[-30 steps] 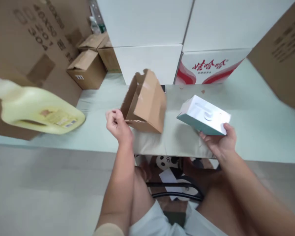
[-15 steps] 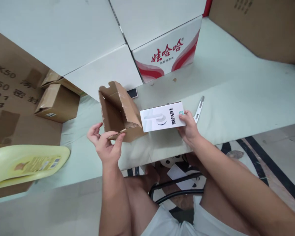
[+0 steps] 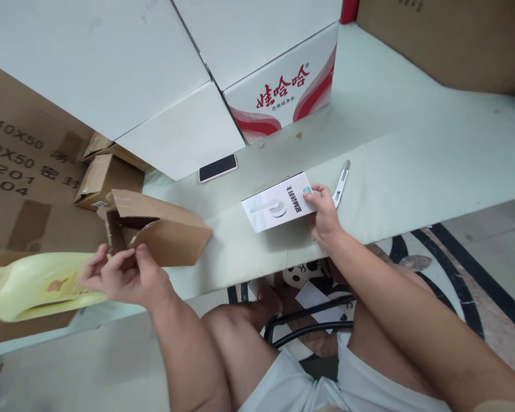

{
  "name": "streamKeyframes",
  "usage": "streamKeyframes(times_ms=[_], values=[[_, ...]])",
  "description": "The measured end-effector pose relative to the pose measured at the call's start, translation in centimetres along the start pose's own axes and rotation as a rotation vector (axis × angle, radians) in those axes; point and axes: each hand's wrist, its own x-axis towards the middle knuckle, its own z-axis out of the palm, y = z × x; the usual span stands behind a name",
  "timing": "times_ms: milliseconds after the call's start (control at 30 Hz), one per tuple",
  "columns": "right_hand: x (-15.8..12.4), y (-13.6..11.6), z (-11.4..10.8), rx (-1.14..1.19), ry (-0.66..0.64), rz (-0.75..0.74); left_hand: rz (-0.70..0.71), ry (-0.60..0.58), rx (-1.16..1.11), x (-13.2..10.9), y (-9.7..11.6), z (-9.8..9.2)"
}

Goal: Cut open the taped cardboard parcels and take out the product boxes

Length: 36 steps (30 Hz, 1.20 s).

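My left hand (image 3: 129,277) pinches the edge of an open brown cardboard box (image 3: 171,232), which lies tilted at the left of the cloth-covered surface. A white printed box (image 3: 277,206) with a picture of a white device is held at its right end by my right hand (image 3: 324,214), thumb on top. Just beyond that hand lies a white and grey utility knife (image 3: 342,183). The two boxes are apart from each other.
Large white cartons (image 3: 283,91) stand at the back, with a black-screened phone (image 3: 218,168) before them. At the left are a yellow bottle (image 3: 38,283), a small brown box (image 3: 105,177) and a large carton (image 3: 8,183). Another large carton (image 3: 455,46) is at the back right.
My left hand has carried the open cardboard box left, away from the white printed box, and tipped it over. The phone is now fully uncovered. The white box tilts slightly more in my right hand.
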Motion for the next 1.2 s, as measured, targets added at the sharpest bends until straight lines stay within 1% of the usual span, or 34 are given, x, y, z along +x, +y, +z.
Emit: streamKeyframes(times_ms=[67,133,167,233,267,300,333,367,400,467,500,533,567,600,633,733,800,867,933,967,1033,1100,1133,1200], values=[[0.0,-0.1,-0.1,0.007,-0.004,-0.004,0.008,0.017,0.011,-0.3,0.2,0.0],[0.1,-0.1,-0.1,0.006,-0.02,-0.008,0.052,0.053,0.02,-0.7,0.1,-0.2],[0.1,-0.2,-0.1,0.001,-0.031,-0.008,0.105,0.093,0.012,-1.0,0.0,-0.3],[0.2,-0.2,0.0,-0.008,-0.056,-0.022,0.28,0.263,-0.051,-1.7,-0.3,0.0],[0.2,-0.3,0.1,-0.013,-0.07,-0.035,0.37,0.33,-0.104,-2.1,-0.5,0.4],[0.1,-0.3,0.2,-0.021,-0.087,-0.052,0.433,0.336,-0.16,-2.7,-0.6,1.1],[0.0,-0.3,0.2,-0.033,-0.11,-0.069,0.455,0.28,-0.216,-3.4,-0.6,1.9],[-0.2,-0.3,0.3,-0.047,-0.139,-0.086,0.419,0.121,-0.266,-4.2,-0.6,2.9],[-0.4,-0.2,0.4,-0.061,-0.17,-0.101,0.331,-0.082,-0.314,-5.0,-0.6,4.0],[-1.0,-0.1,0.6,-0.079,-0.225,-0.124,0.063,-0.5,-0.447,-6.4,-0.6,6.2],[-1.3,-0.1,0.6,-0.082,-0.237,-0.136,-0.082,-0.687,-0.528,-6.9,-0.5,7.0],[-1.6,0.0,0.7,-0.084,-0.235,-0.148,-0.207,-0.845,-0.609,-7.3,-0.4,7.6],[-1.8,0.1,0.7,-0.087,-0.223,-0.16,-0.302,-0.968,-0.68,-7.6,-0.3,8.0],[-1.9,0.1,0.7,-0.096,-0.206,-0.172,-0.363,-1.048,-0.728,-7.7,-0.3,8.2],[-1.9,0.2,0.7,-0.112,-0.186,-0.186,-0.396,-1.09,-0.751,-7.7,-0.2,8.2],[-1.6,0.5,0.7,-0.167,-0.143,-0.225,-0.473,-1.092,-0.685,-7.5,-0.6,8.0],[-1.2,0.9,0.7,-0.206,-0.153,-0.239,-0.556,-1.031,-0.663,-7.6,-1.3,8.2],[-1.0,1.4,0.8,-0.279,-0.228,-0.19,-0.636,-0.883,-0.731,-7.8,-2.0,9.1],[-1.2,2.2,1.0,-0.396,-0.331,-0.093,-0.709,-0.693,-0.858,-8.2,-2.5,10.4],[-1.4,2.5,1.1,-0.453,-0.373,-0.051,-0.741,-0.617,-0.924,-8.2,-2.6,11.0],[-1.7,3.0,1.6,-0.518,-0.419,-0.031,-0.785,-0.538,-1.039,-8.0,-2.6,12.2],[-1.7,2.9,2.4,-0.52,-0.443,-0.077,-0.775,-0.495,-1.087,-7.0,-2.4,12.9],[-1.6,2.4,3.0,-0.506,-0.458,-0.11,-0.751,-0.47,-1.085,-6.0,-2.1,13.1],[-0.9,0.9,4.9,-0.476,-0.512,-0.192,-0.671,-0.421,-1.063,-3.2,-1.4,13.0]])
